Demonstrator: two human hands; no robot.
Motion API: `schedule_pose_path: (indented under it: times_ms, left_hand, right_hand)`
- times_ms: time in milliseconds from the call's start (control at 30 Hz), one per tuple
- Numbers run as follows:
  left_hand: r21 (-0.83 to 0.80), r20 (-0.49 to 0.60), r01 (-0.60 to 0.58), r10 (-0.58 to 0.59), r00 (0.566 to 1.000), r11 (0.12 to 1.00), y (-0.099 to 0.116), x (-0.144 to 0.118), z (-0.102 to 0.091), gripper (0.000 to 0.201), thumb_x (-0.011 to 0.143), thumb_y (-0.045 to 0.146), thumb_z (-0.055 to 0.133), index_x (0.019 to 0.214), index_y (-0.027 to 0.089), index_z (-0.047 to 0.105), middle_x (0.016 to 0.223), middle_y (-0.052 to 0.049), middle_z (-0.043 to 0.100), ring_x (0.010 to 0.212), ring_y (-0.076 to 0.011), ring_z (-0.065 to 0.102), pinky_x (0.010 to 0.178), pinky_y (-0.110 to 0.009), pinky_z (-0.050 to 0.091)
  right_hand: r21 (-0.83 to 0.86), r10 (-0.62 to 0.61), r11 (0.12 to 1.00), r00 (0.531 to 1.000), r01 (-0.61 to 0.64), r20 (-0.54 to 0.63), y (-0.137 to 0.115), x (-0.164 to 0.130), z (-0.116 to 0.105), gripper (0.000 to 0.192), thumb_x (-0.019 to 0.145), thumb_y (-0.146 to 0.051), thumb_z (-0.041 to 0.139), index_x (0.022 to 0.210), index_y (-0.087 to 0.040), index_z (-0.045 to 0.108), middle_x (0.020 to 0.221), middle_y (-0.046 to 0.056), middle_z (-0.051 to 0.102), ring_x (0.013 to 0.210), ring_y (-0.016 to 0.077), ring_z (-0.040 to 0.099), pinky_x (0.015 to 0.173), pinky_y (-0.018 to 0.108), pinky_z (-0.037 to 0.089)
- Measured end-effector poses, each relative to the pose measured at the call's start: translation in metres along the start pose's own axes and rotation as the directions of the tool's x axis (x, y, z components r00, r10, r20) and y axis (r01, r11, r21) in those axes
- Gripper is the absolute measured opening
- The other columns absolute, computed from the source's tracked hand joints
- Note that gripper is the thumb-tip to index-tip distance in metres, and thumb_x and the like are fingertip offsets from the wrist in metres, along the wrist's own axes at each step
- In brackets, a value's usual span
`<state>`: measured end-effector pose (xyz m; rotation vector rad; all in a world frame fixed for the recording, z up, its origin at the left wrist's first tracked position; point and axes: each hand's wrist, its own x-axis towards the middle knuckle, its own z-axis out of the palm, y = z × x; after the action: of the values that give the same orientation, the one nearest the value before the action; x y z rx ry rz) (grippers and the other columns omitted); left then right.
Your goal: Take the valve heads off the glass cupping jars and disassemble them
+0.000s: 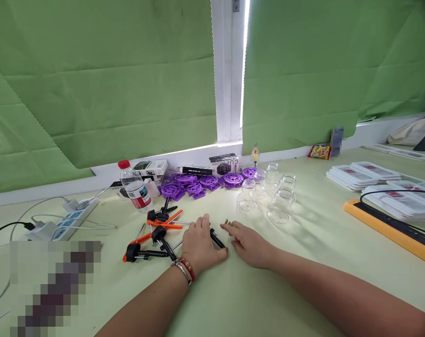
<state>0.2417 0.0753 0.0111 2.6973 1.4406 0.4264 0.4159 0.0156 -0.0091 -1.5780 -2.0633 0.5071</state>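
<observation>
My left hand [200,243], with two bracelets at its wrist, lies low over the table with its fingers stretched forward and its thumb apart. Just beside its palm, between hand and thumb, is a black rod-shaped part [217,238]; whether the hand touches it I cannot tell. My right hand [249,243] reaches with its index finger to small brass-coloured pieces [227,223] on the tabletop. Its other fingers are partly bent, with the thumb apart. Left of my left hand lie several black-and-orange tools [161,238] with metal rods.
Clear glass jars [281,206] stand right of centre. Behind are purple plastic parts [198,185], boxes [224,164] and a red-capped bottle [137,187]. A power strip [75,217] with cables lies left; an orange-and-black bar [391,229] and white card stacks [363,175] lie right.
</observation>
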Motion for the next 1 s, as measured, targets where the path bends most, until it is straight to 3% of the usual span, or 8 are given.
schedule_pose_path:
  times_ms: [67,167,367,567,700,833,900,1000]
  left_hand:
    - [0.001,0.005,0.022,-0.022,1.0,1.0,0.0011,0.005,0.0018,0.092,0.055,0.056,0.061,0.132,0.014,0.036,0.116,-0.014,0.056,0.102,-0.032,0.051,0.085,-0.041,0.042]
    - [-0.014,-0.007,0.026,-0.026,1.0,1.0,0.0012,0.0076,0.0032,0.089,0.056,0.055,0.06,0.132,0.016,0.036,0.118,-0.014,0.055,0.102,-0.0321,0.051,0.085,-0.041,0.041]
    - [-0.031,-0.015,0.026,-0.026,1.0,0.999,0.0021,0.0075,0.0043,0.087,0.056,0.053,0.062,0.131,0.017,0.037,0.117,-0.014,0.056,0.103,-0.033,0.051,0.085,-0.042,0.04]
    - [-0.019,-0.024,0.013,-0.014,1.0,1.0,0.0026,0.0097,0.0059,0.088,0.056,0.055,0.061,0.131,0.015,0.037,0.117,-0.014,0.055,0.101,-0.033,0.052,0.084,-0.042,0.041]
    - [-0.018,-0.029,0.006,-0.006,1.0,1.0,0.0019,0.0101,0.0063,0.086,0.058,0.054,0.059,0.131,0.015,0.037,0.116,-0.014,0.055,0.1,-0.0326,0.053,0.083,-0.041,0.041]
    - [-0.012,-0.024,0.006,-0.006,1.0,1.0,0.0025,0.0102,0.0054,0.084,0.057,0.054,0.059,0.129,0.015,0.038,0.115,-0.014,0.056,0.099,-0.0324,0.053,0.081,-0.041,0.041]
    - [-0.015,-0.013,0.011,-0.011,1.0,1.0,0.003,0.0103,0.0051,0.085,0.057,0.054,0.06,0.129,0.015,0.038,0.116,-0.014,0.056,0.099,-0.0326,0.053,0.082,-0.041,0.041]
    - [-0.022,-0.018,0.022,-0.022,1.0,1.0,0.0034,0.0103,0.0055,0.08,0.059,0.05,0.059,0.129,0.016,0.038,0.116,-0.014,0.056,0.101,-0.032,0.053,0.083,-0.04,0.04]
  right_hand:
    - [-0.137,-0.029,0.99,0.999,0.034,0.042,-0.0024,0.0017,0.003,0.06,0.079,-0.008,0.039,0.138,-0.024,0.039,0.112,0.009,0.051,0.09,0.0192,0.055,0.075,0.031,0.044]
    - [-0.304,0.033,0.952,0.998,-0.016,0.053,-0.0057,0.0038,0.0031,0.057,0.079,-0.009,0.039,0.134,-0.022,0.043,0.108,0.009,0.052,0.082,0.0195,0.056,0.067,0.03,0.042]
    - [-0.424,0.03,0.905,0.997,0.004,0.073,-0.007,0.0041,-0.0003,0.055,0.078,-0.012,0.042,0.132,-0.024,0.043,0.114,0.01,0.051,0.084,0.0205,0.056,0.062,0.029,0.039]
    - [-0.439,0.031,0.898,0.997,0.004,0.072,-0.0086,0.004,0.0002,0.054,0.077,-0.012,0.042,0.13,-0.022,0.043,0.117,0.012,0.051,0.085,0.022,0.056,0.064,0.03,0.04]
    - [-0.393,-0.004,0.918,0.996,0.04,0.09,-0.009,0.0045,-0.0013,0.067,0.074,-0.01,0.044,0.138,-0.023,0.031,0.113,0.01,0.052,0.083,0.0203,0.055,0.064,0.029,0.04]
    - [-0.3,-0.03,0.952,0.994,0.06,0.103,-0.0092,0.0045,-0.0021,0.057,0.073,-0.007,0.042,0.128,-0.022,0.043,0.11,0.008,0.052,0.081,0.018,0.056,0.067,0.029,0.041]
    - [-0.278,-0.019,0.96,0.997,0.037,0.069,-0.0095,0.005,-0.0009,0.059,0.073,-0.006,0.043,0.13,-0.019,0.04,0.113,0.01,0.051,0.082,0.0184,0.056,0.068,0.029,0.042]
    - [-0.238,-0.082,0.966,0.992,0.104,0.1,-0.0097,0.0061,0.0017,0.06,0.074,-0.008,0.043,0.132,-0.021,0.04,0.106,0.008,0.053,0.083,0.0185,0.055,0.068,0.029,0.042]
